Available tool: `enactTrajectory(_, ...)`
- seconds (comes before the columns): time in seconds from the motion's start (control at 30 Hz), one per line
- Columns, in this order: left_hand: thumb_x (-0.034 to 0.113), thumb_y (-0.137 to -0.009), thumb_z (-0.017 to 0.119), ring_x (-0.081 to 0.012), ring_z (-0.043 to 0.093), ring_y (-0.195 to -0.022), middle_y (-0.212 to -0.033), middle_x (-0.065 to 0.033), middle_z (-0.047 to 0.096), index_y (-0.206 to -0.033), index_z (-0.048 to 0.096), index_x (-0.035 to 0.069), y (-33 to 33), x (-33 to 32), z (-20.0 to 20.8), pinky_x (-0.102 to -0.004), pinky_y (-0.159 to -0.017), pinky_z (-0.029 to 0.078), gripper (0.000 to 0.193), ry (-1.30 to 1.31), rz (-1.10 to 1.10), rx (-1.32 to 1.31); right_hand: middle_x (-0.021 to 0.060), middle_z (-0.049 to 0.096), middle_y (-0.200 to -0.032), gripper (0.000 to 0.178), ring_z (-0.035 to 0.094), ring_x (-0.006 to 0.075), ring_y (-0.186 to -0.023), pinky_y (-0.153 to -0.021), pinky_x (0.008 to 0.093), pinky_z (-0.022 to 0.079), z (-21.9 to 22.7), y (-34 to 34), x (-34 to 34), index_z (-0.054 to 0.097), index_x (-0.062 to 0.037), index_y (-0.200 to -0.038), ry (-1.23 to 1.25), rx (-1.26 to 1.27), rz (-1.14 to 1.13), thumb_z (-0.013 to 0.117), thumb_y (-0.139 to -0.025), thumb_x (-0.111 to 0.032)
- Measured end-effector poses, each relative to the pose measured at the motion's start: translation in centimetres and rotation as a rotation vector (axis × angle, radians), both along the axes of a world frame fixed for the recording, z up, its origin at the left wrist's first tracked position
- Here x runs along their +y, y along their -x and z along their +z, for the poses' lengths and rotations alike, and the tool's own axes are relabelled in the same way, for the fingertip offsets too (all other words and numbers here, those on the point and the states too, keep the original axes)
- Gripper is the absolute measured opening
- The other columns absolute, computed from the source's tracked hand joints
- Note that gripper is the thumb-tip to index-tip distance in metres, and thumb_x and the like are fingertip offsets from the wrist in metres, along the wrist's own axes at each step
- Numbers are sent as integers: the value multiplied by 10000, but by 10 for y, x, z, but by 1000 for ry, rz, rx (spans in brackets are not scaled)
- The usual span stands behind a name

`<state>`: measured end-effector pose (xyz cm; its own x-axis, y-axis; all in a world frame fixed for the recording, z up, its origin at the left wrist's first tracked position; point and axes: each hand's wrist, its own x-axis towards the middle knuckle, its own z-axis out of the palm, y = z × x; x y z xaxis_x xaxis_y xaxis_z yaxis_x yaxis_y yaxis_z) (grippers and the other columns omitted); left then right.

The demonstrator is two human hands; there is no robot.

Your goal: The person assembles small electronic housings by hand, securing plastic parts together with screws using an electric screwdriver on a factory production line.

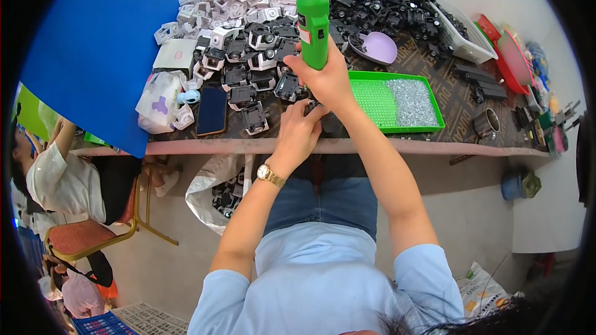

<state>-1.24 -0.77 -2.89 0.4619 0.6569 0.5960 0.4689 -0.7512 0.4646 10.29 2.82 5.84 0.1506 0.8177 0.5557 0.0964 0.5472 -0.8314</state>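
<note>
My right hand (330, 79) is wrapped round a green electric screwdriver (313, 28), held upright over the table's front part. Its lower tip is hidden behind my hand. Just below and left of it, my left hand (299, 129), with a gold watch on the wrist, is closed at the table edge. A dark piece shows at its fingertips, too covered to name. Beyond my hands lie several black-and-white plastic assemblies (254, 118). To the right sits a green tray (439, 113) holding many small silvery screws (415, 102).
Heaps of white housings (239, 0) and black parts (372, 0) fill the back. A phone (212, 111) lies left, beside a tissue pack (158, 104). At right are a purple dish (379, 46), a white basket (465, 37) and a metal cup (487, 124). A blue panel (105, 43) borders a seated person (68, 177).
</note>
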Motion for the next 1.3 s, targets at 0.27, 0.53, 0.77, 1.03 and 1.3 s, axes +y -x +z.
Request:
enactTrajectory(0.27,13,-825,610,-330,552,-1007,-1168,-159,583,-1134,656,99,4,0,-5,-448,-850,423,325,14,4,47,-14,600,-804,368,517,74,-669,-619,257,442,4,15,-12,571,-62,-1037,-10,-162,-99,822,-803,-193)
enactTrajectory(0.53,62,-844,619,-316,566,-1018,-1178,-150,585,-1177,657,149,-1,-7,4,-438,-843,431,346,19,42,134,-9,605,-737,380,564,100,-624,-586,269,464,-2,1,-13,560,-49,-1051,-148,-50,-175,818,-799,-169)
enactTrajectory(0.77,84,-843,644,-309,581,-996,-1169,-143,593,-1225,653,205,-8,-12,3,-412,-822,452,401,-34,137,74,-5,588,-782,371,516,46,-544,-462,204,391,21,-52,-12,554,-31,-1199,-295,251,-165,732,-876,-69)
enactTrajectory(1.03,74,-857,631,-325,581,-1017,-1204,-181,584,-1253,643,200,-6,-11,-5,-417,-830,448,416,-65,178,54,0,584,-759,381,513,56,-513,-436,217,381,-4,-79,-1,545,-27,-1208,-205,254,-150,729,-877,-72)
enactTrajectory(1.3,57,-868,612,-337,578,-1083,-1210,-175,583,-1274,628,201,-5,-12,-4,-421,-854,446,431,-38,177,62,69,632,-1058,437,541,63,-556,-450,229,431,-12,-73,4,529,-30,-1224,-92,180,-142,756,-858,-101)
